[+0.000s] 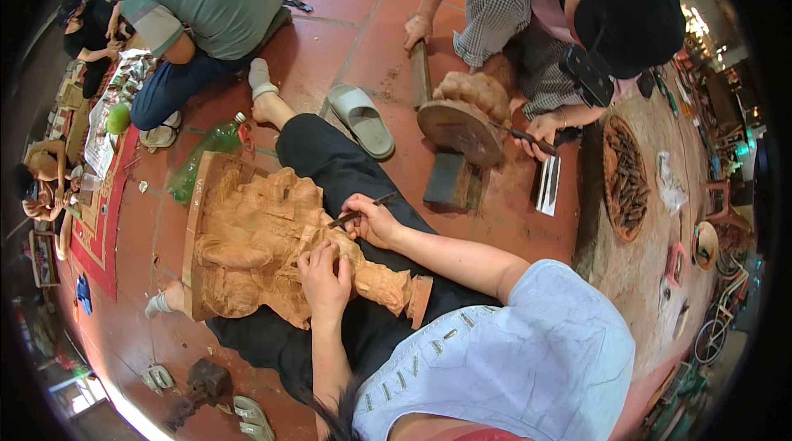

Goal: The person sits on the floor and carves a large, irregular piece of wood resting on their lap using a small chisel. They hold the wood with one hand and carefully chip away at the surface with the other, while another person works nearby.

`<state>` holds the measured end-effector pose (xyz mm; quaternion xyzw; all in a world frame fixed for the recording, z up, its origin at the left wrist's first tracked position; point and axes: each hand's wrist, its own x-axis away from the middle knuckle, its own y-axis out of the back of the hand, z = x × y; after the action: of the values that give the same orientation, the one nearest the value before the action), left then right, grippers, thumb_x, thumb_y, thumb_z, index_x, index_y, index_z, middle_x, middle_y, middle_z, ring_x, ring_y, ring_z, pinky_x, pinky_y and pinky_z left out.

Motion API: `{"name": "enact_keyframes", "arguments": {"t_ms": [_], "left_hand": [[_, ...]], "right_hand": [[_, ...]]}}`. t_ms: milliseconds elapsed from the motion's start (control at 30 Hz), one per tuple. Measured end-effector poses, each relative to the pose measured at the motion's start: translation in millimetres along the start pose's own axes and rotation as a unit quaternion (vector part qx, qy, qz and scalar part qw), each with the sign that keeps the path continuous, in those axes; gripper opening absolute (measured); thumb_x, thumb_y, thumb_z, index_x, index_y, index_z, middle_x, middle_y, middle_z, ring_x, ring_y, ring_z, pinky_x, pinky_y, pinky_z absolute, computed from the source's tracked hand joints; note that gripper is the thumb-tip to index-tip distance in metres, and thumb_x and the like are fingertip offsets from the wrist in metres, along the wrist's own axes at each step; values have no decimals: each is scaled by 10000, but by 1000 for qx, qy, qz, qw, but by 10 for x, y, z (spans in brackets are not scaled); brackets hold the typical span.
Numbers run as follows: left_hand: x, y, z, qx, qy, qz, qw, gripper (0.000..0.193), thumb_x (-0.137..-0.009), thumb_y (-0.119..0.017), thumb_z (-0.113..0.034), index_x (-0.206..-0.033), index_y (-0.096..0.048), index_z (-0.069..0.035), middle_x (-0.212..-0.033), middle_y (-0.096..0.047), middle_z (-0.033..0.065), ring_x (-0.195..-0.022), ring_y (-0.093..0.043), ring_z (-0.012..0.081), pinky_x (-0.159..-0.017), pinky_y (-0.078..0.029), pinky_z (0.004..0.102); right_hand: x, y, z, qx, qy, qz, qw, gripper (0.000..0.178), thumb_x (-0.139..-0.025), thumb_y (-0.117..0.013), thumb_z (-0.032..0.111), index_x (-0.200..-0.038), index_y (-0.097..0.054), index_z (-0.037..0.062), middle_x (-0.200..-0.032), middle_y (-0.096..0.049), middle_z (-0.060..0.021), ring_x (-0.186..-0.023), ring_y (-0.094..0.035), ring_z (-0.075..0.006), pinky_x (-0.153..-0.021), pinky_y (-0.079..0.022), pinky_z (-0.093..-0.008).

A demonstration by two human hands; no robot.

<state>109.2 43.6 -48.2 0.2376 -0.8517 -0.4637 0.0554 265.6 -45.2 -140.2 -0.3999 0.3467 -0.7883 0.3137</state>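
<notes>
A light-brown wood carving (247, 243) with a face and layered shapes lies across my lap, its flat, wide base to the left. My right hand (375, 222) is closed round a dark, slim carving chisel (353, 214), whose lower end points down at the wood. Just below it, my left hand (324, 276) presses curled fingers and thumb onto the carving's surface. The exact contact of the chisel tip is hard to make out. At the carving's right end a narrow stepped part (417, 297) rests over my dark trousers.
Opposite me, a person in a black cap (631, 16) works a rounded wood piece (462, 132) with a mallet (421, 74) and chisel. Another person (206, 4) sits at upper left. A green bottle (202, 165), a grey slipper (363, 121) and a basket of dark sticks (625, 177) are nearby.
</notes>
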Motion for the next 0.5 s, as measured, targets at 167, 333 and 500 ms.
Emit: {"name": "enact_keyframes", "arguments": {"t_ms": [167, 333, 500], "left_hand": [[-28, 3, -31, 13, 13, 23, 1000, 250, -865, -677, -158, -1081, -681, -32, -1199, -669, 122, -1092, -527, 348, -974, -432, 421], [-53, 27, -75, 27, 21, 33, 999, 226, -866, -673, -164, -1045, -682, -27, -1190, -661, 118, -1081, -529, 362, -966, -441, 441], [48, 38, -154, 16, 3, 31, 999, 202, -842, -685, -161, -995, -699, -28, -1154, -660, 119, -1107, -546, 373, -975, -447, 445]], "right_hand": [[58, -16, 68, 8, -9, -9, 1000, 292, -989, -539, 198, -1252, -488, 83, -905, -660, -119, -660, -623, -185, -585, -531, -334], [97, -69, 121, 15, -15, -10, 1000, 340, -982, -539, 192, -1294, -463, 81, -900, -656, -120, -666, -623, -180, -586, -532, -328], [85, 3, 120, -41, 3, 2, 999, 130, -957, -563, 131, -1050, -590, 43, -955, -677, -120, -763, -683, -235, -698, -568, -373]]}}
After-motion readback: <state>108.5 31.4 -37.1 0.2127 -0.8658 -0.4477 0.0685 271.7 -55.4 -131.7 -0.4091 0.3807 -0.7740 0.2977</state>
